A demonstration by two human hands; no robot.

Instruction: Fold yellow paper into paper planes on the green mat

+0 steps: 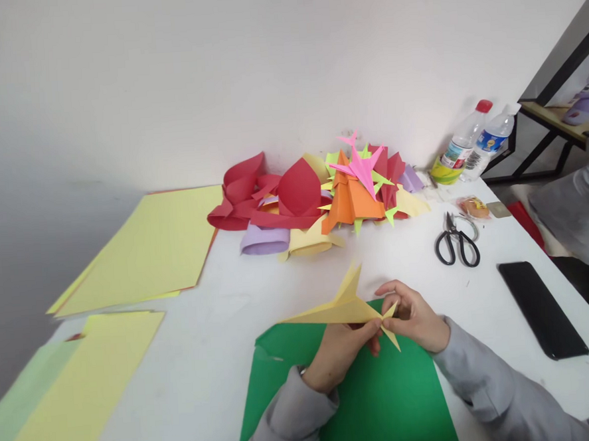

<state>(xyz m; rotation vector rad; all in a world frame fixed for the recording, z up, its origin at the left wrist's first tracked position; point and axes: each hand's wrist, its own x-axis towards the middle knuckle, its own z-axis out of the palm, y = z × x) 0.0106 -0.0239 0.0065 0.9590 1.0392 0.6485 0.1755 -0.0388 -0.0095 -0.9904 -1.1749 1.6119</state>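
Observation:
A folded yellow paper plane (347, 305) is held just above a green sheet (386, 408), its long point to the left and its small forked tail to the right. My left hand (342, 350) is closed on the plane's body close to the tail, thumb on top. At the tail itself, my right hand (413, 316) pinches the paper between thumb and fingers. Part of the plane's underside is hidden behind my left hand.
Folded paper pieces, among them an orange one (350, 200) and a pink plane (364, 166), are heaped by the wall. Yellow sheets (146, 249) lie left. On the right are black-handled scissors (456, 244), a black phone (542, 308), two bottles (457, 147) and a person's grey sleeve (578, 210).

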